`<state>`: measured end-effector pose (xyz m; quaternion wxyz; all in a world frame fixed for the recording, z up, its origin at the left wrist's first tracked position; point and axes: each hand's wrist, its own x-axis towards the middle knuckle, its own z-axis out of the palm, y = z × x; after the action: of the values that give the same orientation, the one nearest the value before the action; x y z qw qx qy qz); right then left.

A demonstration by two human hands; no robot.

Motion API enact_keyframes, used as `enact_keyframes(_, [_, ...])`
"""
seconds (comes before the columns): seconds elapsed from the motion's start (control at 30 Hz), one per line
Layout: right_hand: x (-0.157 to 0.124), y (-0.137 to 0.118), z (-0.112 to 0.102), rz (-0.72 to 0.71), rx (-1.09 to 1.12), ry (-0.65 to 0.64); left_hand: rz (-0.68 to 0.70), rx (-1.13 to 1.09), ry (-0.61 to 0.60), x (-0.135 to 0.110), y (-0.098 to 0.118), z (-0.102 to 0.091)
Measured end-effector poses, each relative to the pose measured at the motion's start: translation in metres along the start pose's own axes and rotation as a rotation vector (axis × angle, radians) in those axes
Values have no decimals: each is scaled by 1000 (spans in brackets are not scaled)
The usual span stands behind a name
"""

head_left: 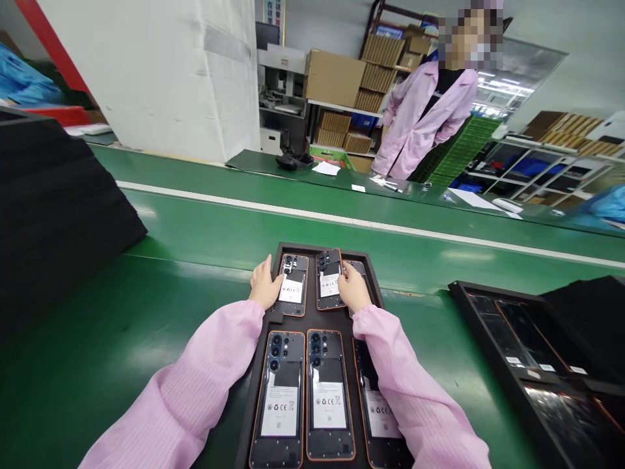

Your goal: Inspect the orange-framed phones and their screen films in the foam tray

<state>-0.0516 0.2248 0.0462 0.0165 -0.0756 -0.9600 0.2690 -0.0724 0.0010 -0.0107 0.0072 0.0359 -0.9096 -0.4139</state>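
My right hand (352, 290) grips a smartphone (329, 286) by its right edge. That phone has its camera side up, showing a white battery label, and sits slightly tilted over a black foam tray (322, 319). It partly overlaps another phone (355, 268), mostly hidden by my hand. My left hand (264, 285) rests at the tray's left rim with fingers outstretched, the thumb touching the edge of the upper-left phone (293, 286). Nearer me lie a left phone (279, 397), a middle phone (329, 397) and a right phone (378, 404), partly covered by my right sleeve.
The tray lies on a green work surface (195, 280). A second black tray (463, 293) with phones stands at right. A tall stack of black trays (58, 215) rises at left. Across the bench, a person in a pink coat (415, 117) stands before shelves of cartons (334, 75).
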Motion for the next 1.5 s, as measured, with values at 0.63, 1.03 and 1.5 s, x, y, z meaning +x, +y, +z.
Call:
enact_keyframes(0.63, [-22, -16, -18, -71, -231, 51, 16, 208, -216, -72, -4, -35])
enact_keyframes(1.03, [-55, 89, -50, 325, -241, -26, -30, 23, -184, -66, -6, -36])
enact_keyframes(1.5, [-71, 107, -47, 148, 676, 143, 19, -866, -9, -77, 7, -48])
